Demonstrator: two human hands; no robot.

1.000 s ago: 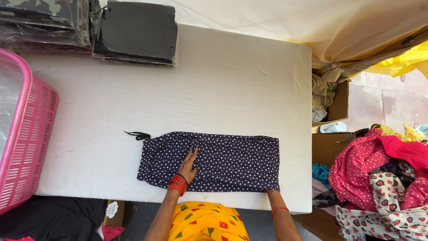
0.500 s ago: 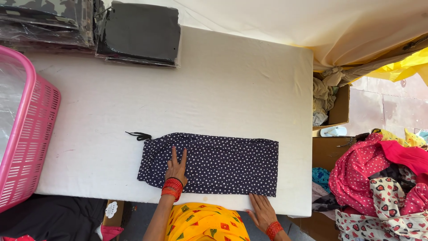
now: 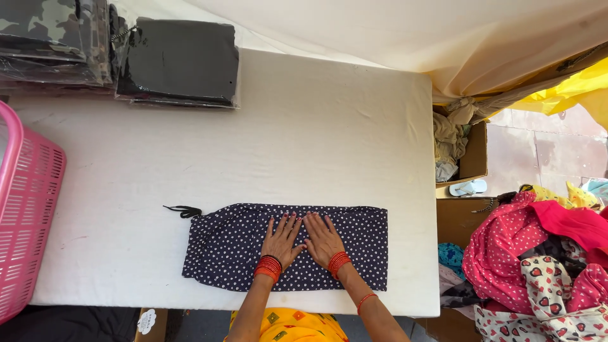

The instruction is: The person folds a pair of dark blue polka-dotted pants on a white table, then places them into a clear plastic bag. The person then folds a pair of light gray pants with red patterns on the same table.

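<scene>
A folded dark navy garment with small white dots [image 3: 234,244] lies flat near the front edge of the white table [image 3: 316,139]. A black drawstring [image 3: 183,211] trails from its left end. My left hand [image 3: 282,237] and my right hand [image 3: 323,239] rest palm down side by side on the middle of the garment, fingers spread and pointing away from me. Both wrists carry red bangles. Neither hand grips anything.
A pink plastic basket [image 3: 28,209] stands at the left edge. Dark garments packed in clear bags [image 3: 177,60] are stacked at the back left. To the right of the table are cardboard boxes [image 3: 468,158] and a heap of colourful clothes [image 3: 544,253].
My right hand has come up from below the table edge onto the garment. My left hand has slid right along the cloth, and the two hands now lie together at its middle.
</scene>
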